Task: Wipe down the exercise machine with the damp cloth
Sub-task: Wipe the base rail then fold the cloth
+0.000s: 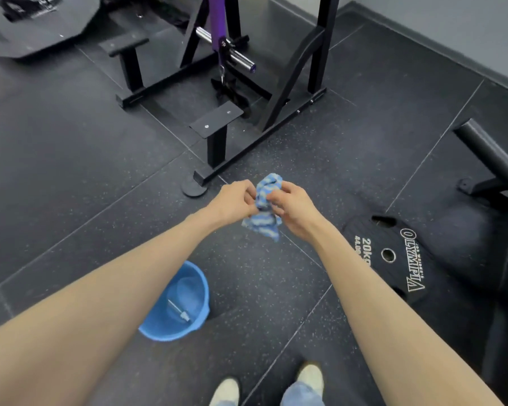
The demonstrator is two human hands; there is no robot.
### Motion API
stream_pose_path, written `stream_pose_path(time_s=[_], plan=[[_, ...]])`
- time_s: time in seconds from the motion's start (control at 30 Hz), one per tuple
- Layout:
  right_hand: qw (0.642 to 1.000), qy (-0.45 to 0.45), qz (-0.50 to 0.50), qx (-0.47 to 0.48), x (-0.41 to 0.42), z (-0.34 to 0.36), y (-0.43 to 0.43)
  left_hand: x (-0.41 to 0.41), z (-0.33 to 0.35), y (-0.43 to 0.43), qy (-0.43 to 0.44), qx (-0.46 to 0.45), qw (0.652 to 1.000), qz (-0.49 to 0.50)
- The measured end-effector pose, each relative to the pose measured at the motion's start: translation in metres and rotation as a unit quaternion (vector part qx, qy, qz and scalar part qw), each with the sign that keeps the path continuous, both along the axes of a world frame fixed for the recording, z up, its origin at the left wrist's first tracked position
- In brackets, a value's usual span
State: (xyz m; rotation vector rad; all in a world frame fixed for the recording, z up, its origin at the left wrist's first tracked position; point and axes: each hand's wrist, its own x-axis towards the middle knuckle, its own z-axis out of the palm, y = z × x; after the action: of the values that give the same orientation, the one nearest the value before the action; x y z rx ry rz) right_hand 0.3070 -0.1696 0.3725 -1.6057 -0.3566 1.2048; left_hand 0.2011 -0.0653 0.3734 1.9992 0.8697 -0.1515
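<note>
left hand (235, 200) + right hand (291, 209) both gripped bunched cloth (264, 209) | cloth held above bucket (178, 303), short of machine (217, 92) | advice: wring evenly over bucket, then wipe frame

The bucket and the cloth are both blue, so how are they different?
The bucket is plain blue all over; the cloth has blue and pale stripes. The bucket stands on the floor with nobody touching it; the cloth is up in the air, gripped by the left hand and right hand. The bucket keeps a firm round shape; the cloth is soft and scrunched. Both are blue.
</note>
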Motion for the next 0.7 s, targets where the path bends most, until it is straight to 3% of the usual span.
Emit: stream_pose_path(time_s=[0.1, 0.2, 0.37, 0.43, 0.57, 0.7], plan=[[1.000, -0.017, -0.001, -0.011, -0.033, -0.015, -0.002, -0.032, -0.013, 0.006, 0.027, 0.024, 0.999, -0.026], [0.996, -0.045, 0.065, -0.026, -0.065, -0.032, -0.005, -0.068, -0.025, 0.009, 0.067, 0.035, 0.994, -0.076], [0.974, -0.129, 0.175, -0.070, -0.117, -0.061, -0.009, -0.127, -0.049, 0.001, 0.082, -0.029, 0.994, -0.069], [0.964, -0.182, 0.167, -0.096, -0.136, -0.073, -0.016, -0.147, -0.061, -0.007, 0.075, -0.053, 0.994, -0.057], [0.964, -0.190, 0.149, -0.115, -0.169, -0.102, -0.019, -0.185, -0.092, -0.006, 0.062, -0.084, 0.994, -0.030], [0.967, -0.197, 0.115, -0.116, -0.200, -0.141, -0.015, -0.216, -0.132, -0.007, 0.062, -0.178, 0.982, -0.017]])
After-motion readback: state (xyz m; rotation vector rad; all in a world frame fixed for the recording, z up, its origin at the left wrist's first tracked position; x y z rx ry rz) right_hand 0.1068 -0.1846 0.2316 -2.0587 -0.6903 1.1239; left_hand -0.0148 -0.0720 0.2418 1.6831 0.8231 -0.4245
